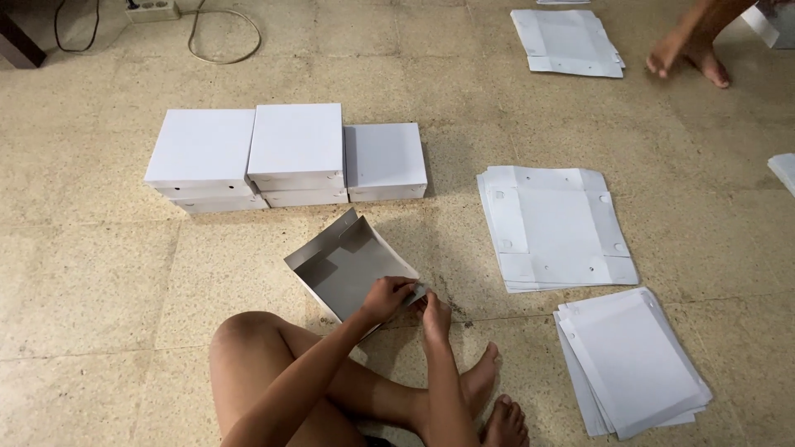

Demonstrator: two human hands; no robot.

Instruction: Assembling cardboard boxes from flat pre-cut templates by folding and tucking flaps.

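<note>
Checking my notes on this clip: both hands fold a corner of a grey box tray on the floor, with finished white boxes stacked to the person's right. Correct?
Not quite. The head view shows the finished white boxes ahead and to the left; flat white sheets lie to the right. Both the left hand and right hand do fold a corner of the grey box tray.

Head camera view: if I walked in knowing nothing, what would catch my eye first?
Probably the half-folded grey cardboard tray on the floor, with the seated person's left hand and right hand pinching its near corner. Behind it stand finished white boxes, some stacked. To the right lie piles of flat white cut-outs, and another person's bare feet show at top right.
</note>
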